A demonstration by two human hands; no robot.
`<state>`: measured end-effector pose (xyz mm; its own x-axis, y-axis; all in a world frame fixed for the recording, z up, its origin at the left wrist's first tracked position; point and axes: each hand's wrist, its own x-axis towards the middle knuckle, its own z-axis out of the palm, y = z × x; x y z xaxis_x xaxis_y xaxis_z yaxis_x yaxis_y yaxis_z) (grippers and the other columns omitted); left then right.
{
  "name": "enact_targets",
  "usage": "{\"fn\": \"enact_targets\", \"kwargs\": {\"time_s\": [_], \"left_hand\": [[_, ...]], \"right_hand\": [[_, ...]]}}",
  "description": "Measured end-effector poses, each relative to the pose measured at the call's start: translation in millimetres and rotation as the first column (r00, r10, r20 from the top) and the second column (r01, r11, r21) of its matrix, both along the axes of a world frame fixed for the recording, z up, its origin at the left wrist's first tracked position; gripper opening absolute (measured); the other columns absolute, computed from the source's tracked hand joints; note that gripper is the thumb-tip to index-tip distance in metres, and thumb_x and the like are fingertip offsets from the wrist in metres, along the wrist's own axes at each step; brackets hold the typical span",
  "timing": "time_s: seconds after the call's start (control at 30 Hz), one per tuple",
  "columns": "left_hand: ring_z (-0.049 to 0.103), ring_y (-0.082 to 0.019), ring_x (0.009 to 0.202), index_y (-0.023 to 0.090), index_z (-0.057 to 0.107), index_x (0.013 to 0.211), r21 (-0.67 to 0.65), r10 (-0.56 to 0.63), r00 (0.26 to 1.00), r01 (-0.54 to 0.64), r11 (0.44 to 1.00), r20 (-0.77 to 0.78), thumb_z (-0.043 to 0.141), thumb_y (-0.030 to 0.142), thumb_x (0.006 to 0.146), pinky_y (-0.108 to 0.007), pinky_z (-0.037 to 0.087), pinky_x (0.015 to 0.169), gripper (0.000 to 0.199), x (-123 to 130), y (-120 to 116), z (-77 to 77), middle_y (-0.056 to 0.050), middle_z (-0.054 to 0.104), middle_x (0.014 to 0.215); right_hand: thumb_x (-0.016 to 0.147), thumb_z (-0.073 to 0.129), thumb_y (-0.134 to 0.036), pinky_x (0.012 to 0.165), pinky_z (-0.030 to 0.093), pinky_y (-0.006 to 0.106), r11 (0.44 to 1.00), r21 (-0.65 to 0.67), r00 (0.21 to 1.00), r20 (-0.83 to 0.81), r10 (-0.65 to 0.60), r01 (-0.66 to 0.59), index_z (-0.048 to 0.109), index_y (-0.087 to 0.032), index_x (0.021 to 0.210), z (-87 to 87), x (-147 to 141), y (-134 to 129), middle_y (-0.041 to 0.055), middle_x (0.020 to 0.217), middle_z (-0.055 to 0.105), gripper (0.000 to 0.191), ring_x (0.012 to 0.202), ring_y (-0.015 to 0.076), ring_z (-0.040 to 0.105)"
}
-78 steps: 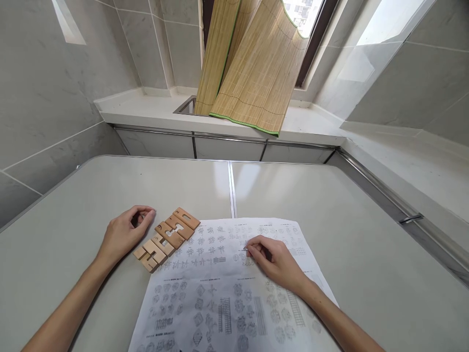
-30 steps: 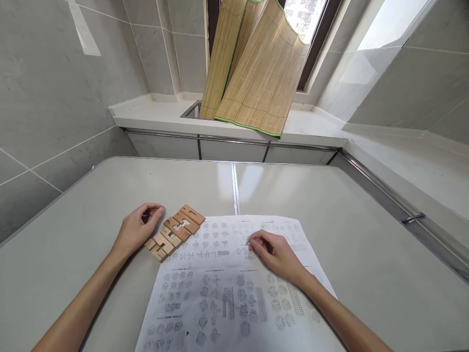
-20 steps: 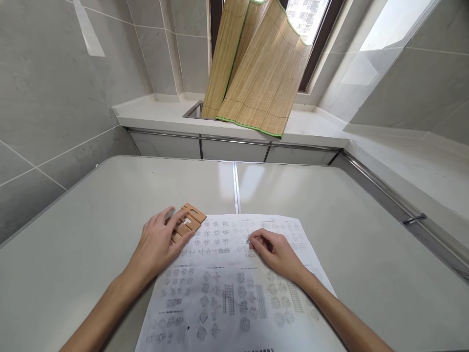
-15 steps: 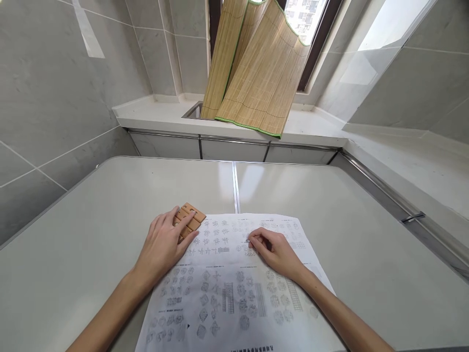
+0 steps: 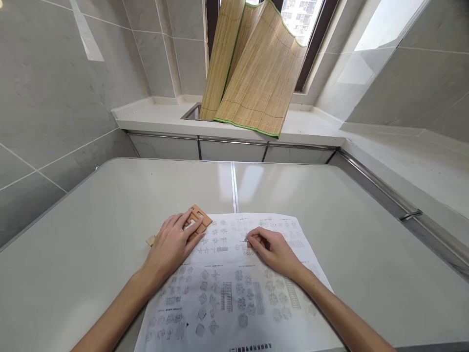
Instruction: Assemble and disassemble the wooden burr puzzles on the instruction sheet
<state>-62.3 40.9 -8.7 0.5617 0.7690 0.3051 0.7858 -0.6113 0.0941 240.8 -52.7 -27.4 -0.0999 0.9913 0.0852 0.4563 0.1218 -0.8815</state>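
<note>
Notched light-brown wooden pieces [image 5: 206, 221], like parts of an interlocking puzzle, lie together by the top left corner of a printed sheet [image 5: 304, 332]. My left hand [image 5: 166, 248] grips them from above, fingers stretched over them and thumb along the near side, hiding part of them. A small wooden end [image 5: 150, 240] pokes out left of that hand. On the upper right of the sheet rests my right hand [image 5: 273, 249], its thumb and fingers closed in a pinch. A tiny dark tip shows at the fingertips, too small to name. Rows of small diagrams cover the paper.
The pale table [image 5: 366, 234] has a seam [image 5: 234, 188] down its middle. Behind it runs a white ledge [image 5: 146, 115], where a folded bamboo mat [image 5: 260, 83] leans against the window. A metal rail [image 5: 381, 188] runs along the right side.
My left hand has slid slightly right and forward, carrying the wooden pieces with it. A wooden end now shows on its left. My right hand stays nearly still.
</note>
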Motion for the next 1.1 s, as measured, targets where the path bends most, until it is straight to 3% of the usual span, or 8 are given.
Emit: {"fn": "enact_targets", "kwargs": {"time_s": [0.3, 0.5, 0.63, 0.77, 0.93, 1.1], "left_hand": [[0.060, -0.035, 0.131, 0.026, 0.071, 0.138, 0.037, -0.329, 0.942, 0.327, 0.944, 0.064, 0.057, 0.040, 0.106, -0.056, 0.054, 0.108, 0.038, 43.3, -22.0, -3.0, -0.015, 0.063, 0.148], [0.057, -0.037, 0.137, 0.030, 0.068, 0.139, -0.064, -0.454, 0.879, 0.466, 0.883, 0.146, 0.064, 0.040, 0.102, -0.059, 0.053, 0.110, 0.038, 63.0, -24.0, -7.5, -0.014, 0.061, 0.150], [0.053, -0.036, 0.142, 0.031, 0.051, 0.155, -0.126, -0.453, 0.861, 0.488, 0.863, 0.234, 0.072, 0.040, 0.097, -0.058, 0.051, 0.114, 0.063, 60.5, -21.9, -10.0, -0.016, 0.052, 0.158], [0.052, -0.038, 0.143, 0.027, 0.040, 0.162, -0.146, -0.385, 0.881, 0.435, 0.889, 0.276, 0.079, 0.052, 0.089, -0.059, 0.048, 0.115, 0.086, 54.1, -21.7, -11.8, -0.019, 0.051, 0.158], [0.056, -0.037, 0.137, 0.023, 0.041, 0.159, -0.190, -0.335, 0.898, 0.396, 0.898, 0.286, 0.078, 0.054, 0.089, -0.058, 0.049, 0.114, 0.085, 50.6, -21.6, -10.7, -0.017, 0.058, 0.151], [0.059, -0.036, 0.134, 0.025, 0.042, 0.158, -0.252, -0.324, 0.889, 0.411, 0.876, 0.324, 0.082, 0.052, 0.086, -0.054, 0.052, 0.111, 0.087, 44.4, -16.4, -4.1, -0.016, 0.062, 0.146]], "right_hand": [[0.107, 0.053, -0.037, 0.065, 0.046, 0.030, 0.999, 0.044, 1.000, 0.021, -0.019, 0.018, 0.069, -0.024, 0.095, -1.3, 0.4, -0.1, 0.0014, 0.082, 0.075, 0.023, 0.068, 0.0175, 0.059], [0.107, 0.051, -0.038, 0.064, 0.046, 0.032, 0.991, 0.115, 0.996, 0.040, -0.079, 0.074, 0.068, -0.023, 0.097, -1.2, 2.0, -1.0, 0.0037, 0.084, 0.072, 0.024, 0.069, 0.0187, 0.059], [0.107, 0.050, -0.039, 0.066, 0.049, 0.034, 0.982, 0.162, 0.993, 0.060, -0.103, 0.092, 0.068, -0.023, 0.099, -1.4, 2.4, -1.1, 0.0062, 0.090, 0.072, 0.025, 0.074, 0.0206, 0.061], [0.105, 0.055, -0.036, 0.071, 0.054, 0.035, 0.978, 0.202, 0.989, 0.128, -0.077, 0.050, 0.069, -0.025, 0.110, -4.4, 2.6, -1.5, 0.0086, 0.104, 0.068, 0.018, 0.085, 0.0226, 0.064], [0.103, 0.060, -0.032, 0.083, 0.060, 0.042, 0.977, 0.205, 0.970, 0.241, 0.004, -0.055, 0.060, -0.032, 0.140, -5.3, 1.4, -4.2, 0.0115, 0.124, 0.060, 0.037, 0.107, 0.0278, 0.063], [0.100, 0.065, -0.029, 0.085, 0.062, 0.046, 0.974, 0.210, 0.949, 0.316, 0.009, -0.079, 0.057, -0.034, 0.142, -2.6, 2.7, -3.9, 0.0117, 0.122, 0.059, 0.043, 0.104, 0.0287, 0.064]]}}
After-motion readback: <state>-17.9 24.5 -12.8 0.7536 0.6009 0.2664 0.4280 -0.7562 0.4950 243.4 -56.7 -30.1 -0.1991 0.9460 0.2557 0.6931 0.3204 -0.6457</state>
